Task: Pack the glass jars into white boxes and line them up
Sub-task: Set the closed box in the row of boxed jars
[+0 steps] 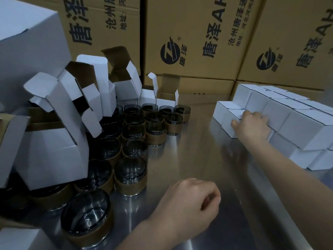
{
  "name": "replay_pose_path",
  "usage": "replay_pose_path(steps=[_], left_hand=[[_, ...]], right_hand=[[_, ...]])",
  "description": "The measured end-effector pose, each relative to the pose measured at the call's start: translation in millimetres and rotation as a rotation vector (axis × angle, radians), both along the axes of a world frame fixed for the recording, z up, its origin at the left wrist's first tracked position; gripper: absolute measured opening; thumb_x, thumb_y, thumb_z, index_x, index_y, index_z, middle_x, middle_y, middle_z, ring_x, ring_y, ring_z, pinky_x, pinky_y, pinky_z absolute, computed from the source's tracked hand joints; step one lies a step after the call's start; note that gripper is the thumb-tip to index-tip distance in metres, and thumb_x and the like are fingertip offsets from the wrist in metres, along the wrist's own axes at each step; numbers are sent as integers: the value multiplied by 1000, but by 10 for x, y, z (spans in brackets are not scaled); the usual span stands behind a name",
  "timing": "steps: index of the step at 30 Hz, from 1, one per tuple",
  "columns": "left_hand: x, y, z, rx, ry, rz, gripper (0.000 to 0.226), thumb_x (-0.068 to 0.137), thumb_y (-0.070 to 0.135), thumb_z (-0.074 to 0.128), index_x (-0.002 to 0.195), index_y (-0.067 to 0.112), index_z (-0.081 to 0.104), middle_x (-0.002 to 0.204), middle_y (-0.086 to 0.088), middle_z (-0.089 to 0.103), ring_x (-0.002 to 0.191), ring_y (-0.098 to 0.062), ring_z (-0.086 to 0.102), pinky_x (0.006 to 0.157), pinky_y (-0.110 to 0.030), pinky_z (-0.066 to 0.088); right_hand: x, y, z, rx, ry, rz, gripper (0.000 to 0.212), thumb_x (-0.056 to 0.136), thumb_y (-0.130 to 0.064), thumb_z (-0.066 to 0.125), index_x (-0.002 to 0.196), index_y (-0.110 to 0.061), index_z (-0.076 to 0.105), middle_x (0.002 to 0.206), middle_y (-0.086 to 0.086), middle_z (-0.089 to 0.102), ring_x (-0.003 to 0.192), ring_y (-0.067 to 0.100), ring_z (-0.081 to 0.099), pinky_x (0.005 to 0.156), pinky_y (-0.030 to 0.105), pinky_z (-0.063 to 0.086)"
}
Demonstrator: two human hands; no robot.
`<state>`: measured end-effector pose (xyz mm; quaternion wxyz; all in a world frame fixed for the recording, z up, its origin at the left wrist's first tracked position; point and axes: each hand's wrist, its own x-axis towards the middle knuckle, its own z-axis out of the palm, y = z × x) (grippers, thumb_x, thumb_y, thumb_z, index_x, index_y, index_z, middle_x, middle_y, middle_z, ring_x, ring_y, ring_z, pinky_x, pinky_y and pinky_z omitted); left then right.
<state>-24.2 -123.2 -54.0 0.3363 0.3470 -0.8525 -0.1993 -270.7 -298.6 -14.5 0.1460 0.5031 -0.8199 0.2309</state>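
Left of the glass jars (pixel 137 127) stand open white boxes (pixel 54 141), flaps raised. Just right of the jars, over the steel counter (pixel 189 150), the left hand (pixel 187 204) has its fingers curled in, empty. Farther right, the right hand (pixel 252 126) curls its fingers over a closed white box (pixel 227 126) at the stacked rows (pixel 297 127).

We see a metal table (pixel 194 159), smooth, brushed and shiny enough to mirror. On its left, the glass jars (pixel 130 175) are smoky and glossy, each with a matt brown band. The open boxes (pixel 54 147) there are card, matt white outside, raw brown inside. On its right, closed white boxes (pixel 304 127) look matt and smooth. Behind it, cartons (pixel 196 33) are matt brown cardboard.
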Motion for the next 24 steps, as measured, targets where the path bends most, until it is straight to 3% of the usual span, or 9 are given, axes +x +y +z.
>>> replay_pose_path(steps=[11,19,21,24], left_hand=[[-6,-6,4,0,-23,-5,12,93,30,54,91,23,63,79,5,61,83,-13,53,77,-33,46],[-3,-20,1,-2,-29,2,11,93,31,54,90,24,63,71,13,46,80,-12,52,74,-29,43],[8,-21,3,-5,-33,0,12,93,31,54,90,24,62,69,13,45,79,-12,52,73,-31,44],[11,-17,6,-6,-3,-1,10,92,31,55,89,24,62,67,13,43,78,-11,52,72,-32,45]], right_hand=[[-67,-56,2,47,35,39,43,96,-37,52,117,-1,55,120,23,50,113,44,50,84,45,46],[36,-21,84,132,-9,4,48,95,-44,53,123,-4,54,126,18,48,114,40,52,85,42,44],[218,51,136,41,-49,100,45,95,-34,53,126,-2,52,129,20,46,116,40,50,86,43,44],[699,280,284,-175,-246,456,39,94,-24,54,131,-11,56,130,8,56,119,27,52,93,34,41]])
